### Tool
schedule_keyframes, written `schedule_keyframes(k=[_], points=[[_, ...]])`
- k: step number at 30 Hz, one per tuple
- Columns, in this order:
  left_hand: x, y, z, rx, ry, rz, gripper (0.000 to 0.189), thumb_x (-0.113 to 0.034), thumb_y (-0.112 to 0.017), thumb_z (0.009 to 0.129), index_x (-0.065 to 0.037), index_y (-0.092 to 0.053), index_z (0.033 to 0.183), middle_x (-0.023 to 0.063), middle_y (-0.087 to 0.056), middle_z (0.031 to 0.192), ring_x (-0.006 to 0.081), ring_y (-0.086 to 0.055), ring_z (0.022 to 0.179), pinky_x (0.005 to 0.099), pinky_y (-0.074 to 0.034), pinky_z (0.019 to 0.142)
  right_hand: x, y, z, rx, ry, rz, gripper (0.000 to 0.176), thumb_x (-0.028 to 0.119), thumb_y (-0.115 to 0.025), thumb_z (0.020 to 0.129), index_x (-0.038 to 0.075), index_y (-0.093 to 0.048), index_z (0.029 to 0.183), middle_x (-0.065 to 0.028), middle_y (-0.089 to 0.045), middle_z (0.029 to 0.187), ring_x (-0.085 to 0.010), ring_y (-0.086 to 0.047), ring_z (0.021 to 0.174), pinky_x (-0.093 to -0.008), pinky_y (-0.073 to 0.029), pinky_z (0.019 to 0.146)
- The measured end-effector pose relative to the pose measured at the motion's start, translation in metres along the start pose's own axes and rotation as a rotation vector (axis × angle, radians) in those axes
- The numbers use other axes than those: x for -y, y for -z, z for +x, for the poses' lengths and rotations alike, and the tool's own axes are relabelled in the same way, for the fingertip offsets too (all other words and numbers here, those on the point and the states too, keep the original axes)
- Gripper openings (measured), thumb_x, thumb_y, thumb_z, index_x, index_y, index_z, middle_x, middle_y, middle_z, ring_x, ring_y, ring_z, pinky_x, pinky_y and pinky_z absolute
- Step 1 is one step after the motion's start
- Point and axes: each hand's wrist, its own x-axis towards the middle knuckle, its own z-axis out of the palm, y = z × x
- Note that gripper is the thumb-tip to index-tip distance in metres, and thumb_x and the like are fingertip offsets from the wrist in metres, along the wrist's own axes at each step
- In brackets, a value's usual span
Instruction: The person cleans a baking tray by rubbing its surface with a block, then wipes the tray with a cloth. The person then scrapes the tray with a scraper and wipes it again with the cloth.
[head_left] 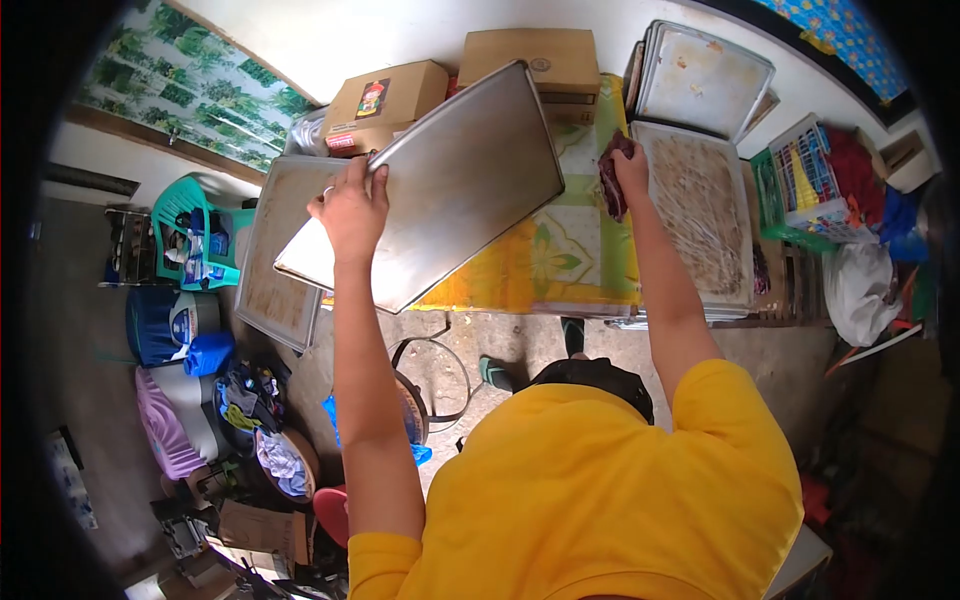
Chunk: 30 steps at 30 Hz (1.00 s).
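Observation:
My left hand [350, 210] grips the edge of a large metal baking tray [460, 170], fingers closed over its rim. The tray is tilted above the table, its bare, shiny face toward me. In my right hand [631, 168] is a bunched dark red cloth [612, 178], held to the right of the tray and apart from it. Close to the right hand lies another baking tray [700, 215] with a streaky brown-and-white surface, on top of other trays. A further tray [275, 255] with a brownish surface lies at the left, partly behind my left hand and the raised tray.
A yellow-green patterned tablecloth [565, 250] covers the table. Cardboard boxes [530, 60] stand along the wall. One more tray [703, 80] leans at the back right. Beside the table are a crate [805, 175] on the right and a green plastic chair [190, 230] on the left.

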Motion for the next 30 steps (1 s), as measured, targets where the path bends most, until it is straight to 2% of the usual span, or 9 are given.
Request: schedule_keyframes(k=[6, 9, 13, 16, 19, 21, 25, 28, 30], points=[[0.013, -0.019, 0.01, 0.057, 0.036, -0.002, 0.028, -0.04, -0.059, 0.092, -0.019, -0.062, 0.109, 0.0021, -0.071, 0.095, 0.0246, -0.066, 0.09, 0.0522, -0.036, 0.088, 0.025, -0.006, -0.048, 0.224, 0.147, 0.049, 0.048, 0.026, -0.06, 0.081, 0.003, -0.056, 0.123, -0.0189, -0.06, 0.118, -0.0379, -0.059, 0.104, -0.0434, -0.046, 0.091], [0.018, -0.025, 0.014, 0.046, 0.032, -0.025, 0.028, -0.042, -0.06, 0.091, -0.019, -0.063, 0.108, 0.0003, -0.072, 0.094, 0.0241, -0.066, 0.089, 0.0516, -0.035, 0.089, 0.043, -0.019, -0.097, 0.22, 0.369, -0.33, 0.046, 0.025, -0.061, 0.083, 0.003, -0.057, 0.122, -0.014, -0.056, 0.12, -0.0373, -0.057, 0.101, -0.0454, -0.048, 0.087], [0.021, -0.028, 0.018, 0.061, 0.033, -0.042, 0.029, -0.042, -0.061, 0.091, -0.019, -0.063, 0.109, -0.0004, -0.072, 0.092, 0.0243, -0.066, 0.089, 0.0518, -0.034, 0.09, 0.042, -0.049, -0.129, 0.204, 0.34, -0.638, 0.046, 0.025, -0.062, 0.082, 0.004, -0.057, 0.123, -0.0136, -0.051, 0.121, -0.0379, -0.053, 0.104, -0.0476, -0.048, 0.082], [0.024, -0.032, 0.018, 0.042, 0.025, -0.062, 0.03, -0.043, -0.061, 0.091, -0.019, -0.063, 0.108, -0.0004, -0.072, 0.092, 0.0247, -0.066, 0.088, 0.052, -0.032, 0.09, 0.043, -0.062, -0.148, 0.393, 0.339, -0.849, 0.044, 0.022, -0.06, 0.082, 0.002, -0.058, 0.121, -0.0158, -0.052, 0.117, -0.0365, -0.053, 0.102, -0.0457, -0.047, 0.079], [0.023, -0.031, 0.018, 0.028, 0.02, -0.071, 0.029, -0.043, -0.061, 0.091, -0.018, -0.063, 0.107, 0.0007, -0.072, 0.092, 0.0251, -0.066, 0.088, 0.0515, -0.032, 0.09, 0.052, -0.078, -0.198, 0.452, 0.522, -0.905, 0.039, 0.019, -0.059, 0.081, 0.002, -0.062, 0.116, -0.0157, -0.054, 0.113, -0.0343, -0.052, 0.101, -0.0439, -0.047, 0.077], [0.019, -0.026, 0.016, 0.046, 0.033, -0.054, 0.029, -0.043, -0.061, 0.091, -0.018, -0.063, 0.107, 0.0015, -0.072, 0.091, 0.0253, -0.066, 0.087, 0.0507, -0.032, 0.089, 0.072, -0.089, -0.231, 0.551, 0.599, -0.798, 0.024, 0.018, -0.055, 0.084, 0.004, -0.067, 0.1, -0.0154, -0.055, 0.107, -0.035, -0.054, 0.097, -0.0441, -0.049, 0.072], [0.013, -0.02, 0.014, 0.077, 0.079, -0.022, 0.032, -0.045, -0.062, 0.09, -0.017, -0.064, 0.105, 0.0011, -0.072, 0.095, 0.025, -0.066, 0.092, 0.051, -0.034, 0.089, 0.106, -0.126, -0.307, 0.711, 0.722, -0.771, 0.024, 0.018, -0.054, 0.085, 0.002, -0.067, 0.099, -0.0153, -0.058, 0.104, -0.0329, -0.055, 0.095, -0.0419, -0.05, 0.071], [0.008, -0.014, 0.011, 0.076, 0.086, -0.022, 0.032, -0.045, -0.062, 0.09, -0.017, -0.064, 0.105, 0.0012, -0.072, 0.095, 0.0253, -0.066, 0.092, 0.0512, -0.034, 0.09, 0.124, -0.128, -0.343, 1.099, 0.874, -0.389, 0.032, 0.025, -0.059, 0.085, 0.005, -0.065, 0.109, -0.0159, -0.059, 0.107, -0.0333, -0.057, 0.096, -0.0432, -0.052, 0.075], [0.009, -0.014, 0.009, 0.037, 0.05, -0.021, 0.032, -0.044, -0.061, 0.09, -0.018, -0.063, 0.107, 0.0017, -0.071, 0.093, 0.0254, -0.066, 0.09, 0.0506, -0.034, 0.088, 0.136, -0.127, -0.356, 1.361, 0.789, -0.279, 0.035, 0.029, -0.062, 0.085, 0.01, -0.062, 0.114, -0.016, -0.058, 0.109, -0.0348, -0.057, 0.103, -0.0455, -0.052, 0.079]])
